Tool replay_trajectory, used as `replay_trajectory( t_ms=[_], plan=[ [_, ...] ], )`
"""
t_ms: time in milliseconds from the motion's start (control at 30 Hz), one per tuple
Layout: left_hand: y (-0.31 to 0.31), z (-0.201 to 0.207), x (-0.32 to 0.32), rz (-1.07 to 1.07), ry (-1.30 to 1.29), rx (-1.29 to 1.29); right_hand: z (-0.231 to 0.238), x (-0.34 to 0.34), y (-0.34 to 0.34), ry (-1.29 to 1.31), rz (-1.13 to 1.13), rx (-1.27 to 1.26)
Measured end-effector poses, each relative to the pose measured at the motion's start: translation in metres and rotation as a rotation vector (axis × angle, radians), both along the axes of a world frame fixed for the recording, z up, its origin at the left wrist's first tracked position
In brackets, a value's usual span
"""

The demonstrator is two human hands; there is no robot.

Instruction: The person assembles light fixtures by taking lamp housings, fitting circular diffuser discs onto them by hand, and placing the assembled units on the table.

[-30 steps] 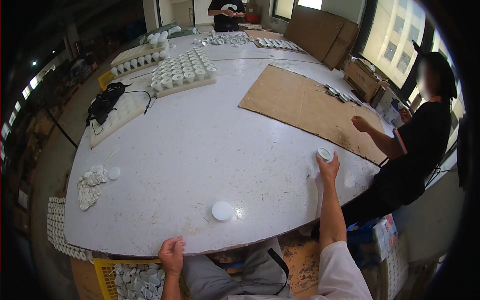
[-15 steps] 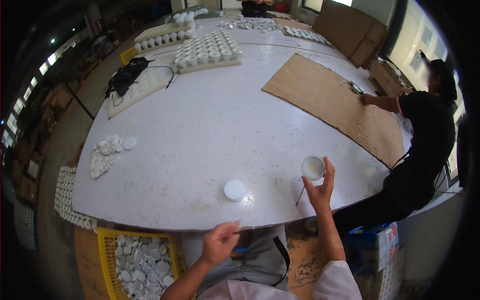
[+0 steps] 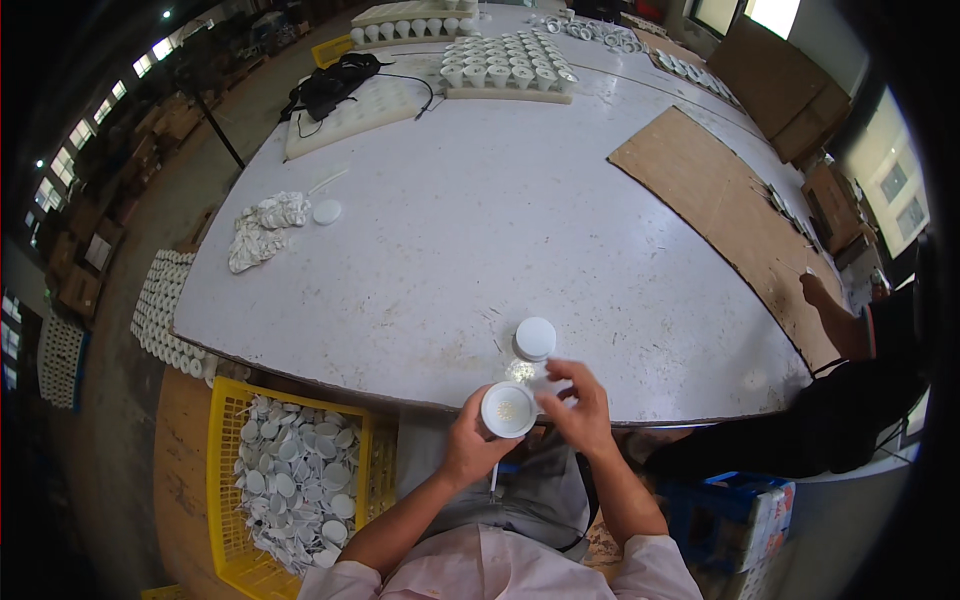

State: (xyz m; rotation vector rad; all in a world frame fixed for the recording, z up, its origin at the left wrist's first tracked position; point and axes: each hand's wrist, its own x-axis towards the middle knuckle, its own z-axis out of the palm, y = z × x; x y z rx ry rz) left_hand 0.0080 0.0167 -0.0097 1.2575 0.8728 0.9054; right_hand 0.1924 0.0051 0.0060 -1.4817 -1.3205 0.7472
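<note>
- We sit at a broad white table (image 3: pixel 450 230), its surface scuffed and speckled.
- A co-worker in dark clothing (image 3: pixel 775 430) is beside the table at our right, one arm reaching over it.
- Near that arm, a flat brown cardboard sheet (image 3: pixel 715 200) lies along the table's right side.
- Below the table edge, at our left, we have a yellow plastic crate (image 3: pixel 222 490) with a heap of white disc-shaped pieces (image 3: pixel 300 480) inside.
- Toward the far side, white cone-shaped cups (image 3: pixel 510 60) stand in rows on a pale slab; left of them, a black bundle with a cord (image 3: pixel 330 88) rests on another pale slab (image 3: pixel 375 112).
- A crumpled white cloth (image 3: pixel 265 230) lies near the left edge.
- Of our hands, the left hand (image 3: pixel 468 445) is curled around a round white cup-shaped piece (image 3: pixel 509 410) in front of us, its open face up, pale yellowish dots inside. The right hand (image 3: pixel 582 412) is half open beside it, fingers apart, gripping nothing we can see; we cannot tell whether it touches the rim.
- Just beyond our hands, a round white lid-like piece (image 3: pixel 536 338) sits on the table.
- A smaller flat white disc (image 3: pixel 327 211) lies beside the cloth.
</note>
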Motion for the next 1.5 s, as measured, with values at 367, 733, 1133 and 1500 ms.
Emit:
replay_trajectory(
  t_ms=[367, 733, 1133, 1500],
  plan=[
    [-0.012, -0.026, -0.024, 0.017, -0.054, -0.014, -0.034, 0.019, 0.068, -0.350, -0.275, -0.089],
    [-0.009, -0.013, -0.010, -0.060, -0.151, -0.087, -0.030, 0.031, 0.038, 0.824, -0.262, -0.149],
    [-0.007, -0.001, 0.003, -0.109, -0.208, -0.182, -0.016, 0.017, 0.010, 1.200, -0.230, -0.133],
    [0.001, 0.001, 0.008, -0.045, -0.160, -0.033, -0.004, 0.002, -0.026, -0.296, -0.133, 0.534]
  ],
)
